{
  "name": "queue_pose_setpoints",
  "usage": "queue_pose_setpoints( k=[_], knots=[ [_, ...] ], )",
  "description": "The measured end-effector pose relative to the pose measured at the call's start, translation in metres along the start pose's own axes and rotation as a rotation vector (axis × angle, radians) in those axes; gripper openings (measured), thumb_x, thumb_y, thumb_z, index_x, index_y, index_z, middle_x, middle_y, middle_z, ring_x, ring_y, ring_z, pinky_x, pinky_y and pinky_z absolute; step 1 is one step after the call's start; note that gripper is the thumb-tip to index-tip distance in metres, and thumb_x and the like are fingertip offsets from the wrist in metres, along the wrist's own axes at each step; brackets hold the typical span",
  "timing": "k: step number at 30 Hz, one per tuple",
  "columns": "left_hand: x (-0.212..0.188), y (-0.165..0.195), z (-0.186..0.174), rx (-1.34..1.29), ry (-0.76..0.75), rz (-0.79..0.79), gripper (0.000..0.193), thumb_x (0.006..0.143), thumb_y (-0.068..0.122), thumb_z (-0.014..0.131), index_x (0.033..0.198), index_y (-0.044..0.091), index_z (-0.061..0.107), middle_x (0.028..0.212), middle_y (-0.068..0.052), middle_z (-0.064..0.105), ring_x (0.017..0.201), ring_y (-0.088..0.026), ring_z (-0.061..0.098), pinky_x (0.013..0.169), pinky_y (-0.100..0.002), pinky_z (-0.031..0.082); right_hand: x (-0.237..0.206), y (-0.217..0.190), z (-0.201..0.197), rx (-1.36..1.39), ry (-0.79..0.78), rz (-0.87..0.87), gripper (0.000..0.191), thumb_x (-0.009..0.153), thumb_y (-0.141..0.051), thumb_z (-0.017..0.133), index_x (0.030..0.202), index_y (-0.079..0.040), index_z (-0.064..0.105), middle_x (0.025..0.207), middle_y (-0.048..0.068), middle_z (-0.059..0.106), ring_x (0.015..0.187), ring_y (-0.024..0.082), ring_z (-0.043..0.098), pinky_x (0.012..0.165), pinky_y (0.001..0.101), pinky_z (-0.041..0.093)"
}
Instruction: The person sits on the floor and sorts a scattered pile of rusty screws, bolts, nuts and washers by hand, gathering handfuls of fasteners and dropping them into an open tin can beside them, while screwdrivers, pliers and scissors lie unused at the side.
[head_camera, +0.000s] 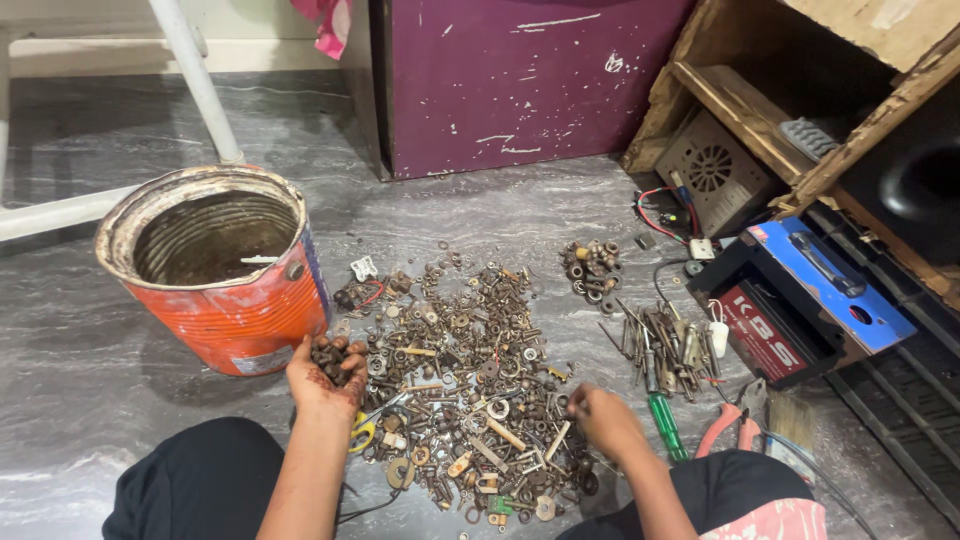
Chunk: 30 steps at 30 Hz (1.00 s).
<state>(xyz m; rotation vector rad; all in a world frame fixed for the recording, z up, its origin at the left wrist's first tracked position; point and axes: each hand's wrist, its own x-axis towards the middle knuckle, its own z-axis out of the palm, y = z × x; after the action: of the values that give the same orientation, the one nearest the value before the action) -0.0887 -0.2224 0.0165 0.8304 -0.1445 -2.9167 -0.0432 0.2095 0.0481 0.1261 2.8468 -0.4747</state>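
1. Left hand (325, 375) is cupped palm up, cradling a small clump of rusty nuts (330, 357), right beside the base of the orange can (240, 310).
2. Right hand (603, 418) is down at the right edge of the scrap pile (465, 385), fingers curled in on the hardware; it looks to be pinching a small piece, but from this angle I can't tell for certain.
3. The pile spreads across the grey floor (90, 390) between the two hands: washers, bolts, nuts, brackets, all rust-brown.
4. The can stands upright just left of the pile, open top, rust-stained inside.
5. A smaller heap of washers (592, 268) sits apart, up and right of the main pile.
6. A separate bunch of screws (662, 345) lies to the right, with a green screwdriver (667, 425) just below it.
7. Red pliers (738, 420) rest beside the screwdriver, and a brush (795, 425) lies just right of them.
8. A battery (800, 300) with a blue top sits at the far right, near the wooden shelf (740, 110).
9. A purple cabinet (520, 80) stands behind the pile.
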Motion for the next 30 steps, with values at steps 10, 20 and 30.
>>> queue_pose_setpoints(
  k=[10, 20, 30],
  knots=[
    [0.003, -0.007, -0.002, 0.04, 0.026, 0.001, 0.034, 0.105, 0.04, 0.049, 0.082, 0.015, 0.052, 0.073, -0.005, 0.053, 0.073, -0.023, 0.052, 0.047, -0.022, 0.037, -0.01, -0.067, -0.005, -0.159, 0.155, 0.018, 0.035, 0.097, -0.043, 0.06, 0.114, -0.012, 0.055, 0.088, 0.019, 0.073, 0.086, 0.041, 0.072, 0.075, 0.0539, 0.055],
    [-0.005, -0.034, -0.002, 0.072, -0.01, -0.078, 0.033, 0.104, 0.039, 0.05, 0.082, 0.015, 0.05, 0.075, -0.006, 0.054, 0.071, -0.022, 0.053, 0.045, -0.022, 0.038, -0.01, -0.093, -0.002, -0.226, 0.229, -0.206, 0.03, 0.099, -0.039, 0.058, 0.115, -0.014, 0.053, 0.077, 0.02, 0.072, 0.073, 0.043, 0.071, 0.061, 0.0539, 0.054],
    [-0.013, -0.052, 0.001, 0.188, 0.012, -0.109, 0.032, 0.104, 0.039, 0.047, 0.084, 0.014, 0.05, 0.076, -0.005, 0.054, 0.07, -0.023, 0.053, 0.044, -0.023, 0.037, -0.007, -0.083, -0.003, -0.213, 0.117, -0.185, 0.035, 0.096, -0.045, 0.063, 0.111, -0.014, 0.06, 0.09, 0.016, 0.075, 0.087, 0.038, 0.073, 0.074, 0.0513, 0.056]
  ],
)
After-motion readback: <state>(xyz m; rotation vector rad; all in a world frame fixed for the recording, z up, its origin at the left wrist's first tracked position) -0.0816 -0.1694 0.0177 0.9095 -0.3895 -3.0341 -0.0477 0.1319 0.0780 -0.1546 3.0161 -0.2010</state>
